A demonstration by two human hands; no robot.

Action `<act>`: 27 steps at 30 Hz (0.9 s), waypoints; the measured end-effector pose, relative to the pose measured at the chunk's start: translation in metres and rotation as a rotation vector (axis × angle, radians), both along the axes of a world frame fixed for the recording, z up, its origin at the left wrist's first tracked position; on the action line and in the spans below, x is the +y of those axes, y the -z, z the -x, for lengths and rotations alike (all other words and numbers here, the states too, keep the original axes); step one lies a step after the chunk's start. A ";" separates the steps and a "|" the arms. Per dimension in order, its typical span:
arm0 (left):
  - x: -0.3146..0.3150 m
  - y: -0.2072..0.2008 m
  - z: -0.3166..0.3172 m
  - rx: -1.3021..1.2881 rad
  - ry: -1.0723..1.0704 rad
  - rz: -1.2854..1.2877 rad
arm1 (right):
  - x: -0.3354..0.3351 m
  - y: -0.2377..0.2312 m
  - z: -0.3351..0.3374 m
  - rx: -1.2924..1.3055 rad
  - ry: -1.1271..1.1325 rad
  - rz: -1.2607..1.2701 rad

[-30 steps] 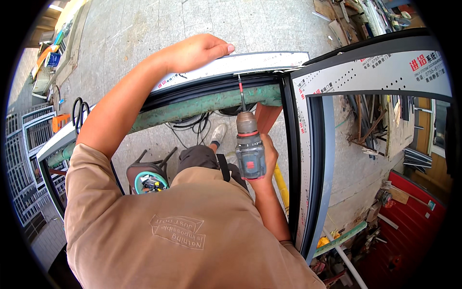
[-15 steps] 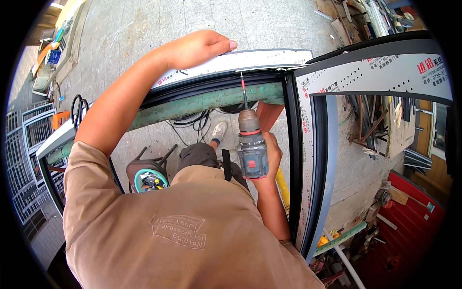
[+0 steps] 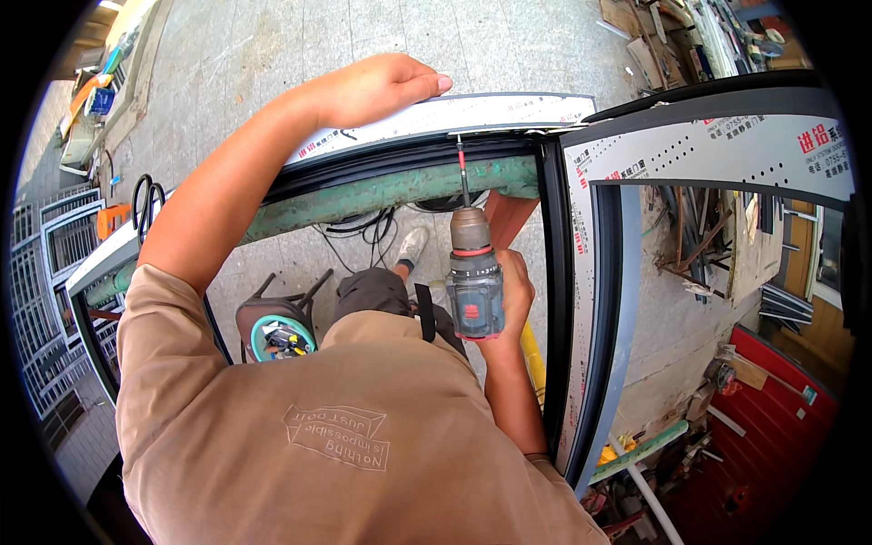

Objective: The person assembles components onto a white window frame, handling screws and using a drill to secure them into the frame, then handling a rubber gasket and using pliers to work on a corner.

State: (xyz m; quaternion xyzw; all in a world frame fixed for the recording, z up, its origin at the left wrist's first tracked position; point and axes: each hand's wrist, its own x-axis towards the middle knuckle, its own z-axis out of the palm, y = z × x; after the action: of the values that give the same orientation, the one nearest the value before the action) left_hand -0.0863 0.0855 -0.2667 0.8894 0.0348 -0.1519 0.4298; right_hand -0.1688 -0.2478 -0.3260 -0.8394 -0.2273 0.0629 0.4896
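Observation:
My right hand [image 3: 516, 289] is wrapped round the handle of a grey and black cordless drill [image 3: 476, 295], whose handle is mostly hidden under its body. A long screwdriver bit [image 3: 461, 162] with a red sleeve points away from me. Its tip meets the inner side of the far rail of a dark window frame [image 3: 509, 111], which has white printed film on its face. Over that rail's outer edge lies my left hand [image 3: 386, 89], thumb along the top and fingers curled down, gripping it. Whether a screw sits at the bit's tip is too small to tell.
Under the frame runs a green support bar [image 3: 391, 186]. Black cables [image 3: 368, 236] lie on the floor behind it. A stool [image 3: 272, 313] bears a teal-rimmed tub [image 3: 257, 338] of small parts. A second film-covered frame section [image 3: 672, 150] extends right. Scrap and a red panel [image 3: 772, 427] lie beyond.
Almost nothing differs. The view has shifted slightly; the drill's bit stays at the same spot on the rail and both hands keep their hold.

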 end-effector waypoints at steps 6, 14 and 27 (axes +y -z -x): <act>0.000 -0.001 -0.001 0.024 0.002 -0.007 | 0.002 -0.004 -0.006 -0.051 -0.017 0.004; 0.001 -0.005 -0.001 0.045 0.000 0.004 | 0.000 -0.005 -0.005 0.097 -0.003 -0.002; 0.005 0.006 -0.005 0.118 -0.040 0.022 | 0.002 0.000 -0.001 0.209 0.028 -0.092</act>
State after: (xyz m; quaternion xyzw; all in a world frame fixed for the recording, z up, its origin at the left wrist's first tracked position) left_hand -0.0808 0.0908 -0.2726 0.8732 0.0759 -0.1959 0.4397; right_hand -0.1674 -0.2455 -0.3255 -0.8079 -0.1659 0.1328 0.5497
